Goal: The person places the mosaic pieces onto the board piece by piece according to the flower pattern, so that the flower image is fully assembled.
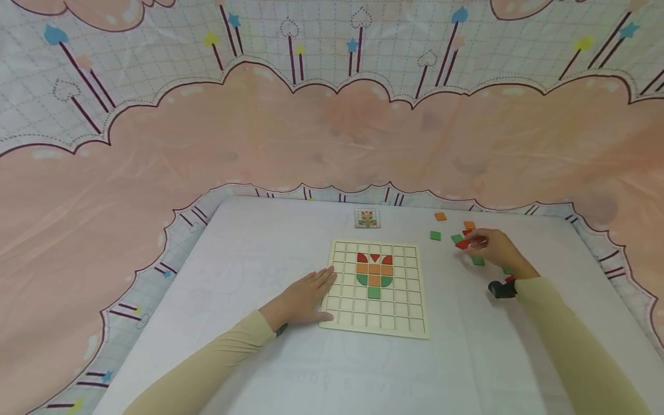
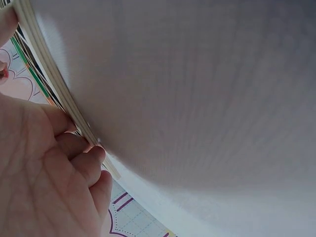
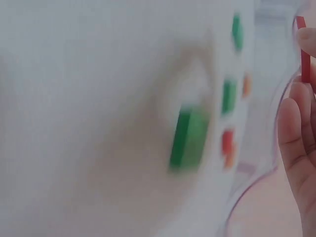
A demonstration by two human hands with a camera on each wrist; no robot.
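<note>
A cream grid board (image 1: 404, 323) lies on the white table, with red, orange and green tiles forming a tulip shape in its upper middle. My left hand (image 1: 303, 298) rests at the board's left edge, fingers extended over the rim; the left wrist view shows the fingertips (image 2: 96, 154) against the board's side. Right of the board, my right hand (image 1: 490, 246) pinches a red tile (image 1: 461, 245) between thumb and fingers. In the right wrist view that red tile (image 3: 304, 52) is held edge-on, above the table.
Loose tiles lie around my right hand, among them a green tile (image 1: 435, 236), an orange tile (image 1: 440, 217) and another green tile (image 3: 190, 139). Behind the board sits a small picture card (image 1: 367, 218) with a similar flower on a grid. A patterned cloth (image 1: 332, 138) hangs beyond the table.
</note>
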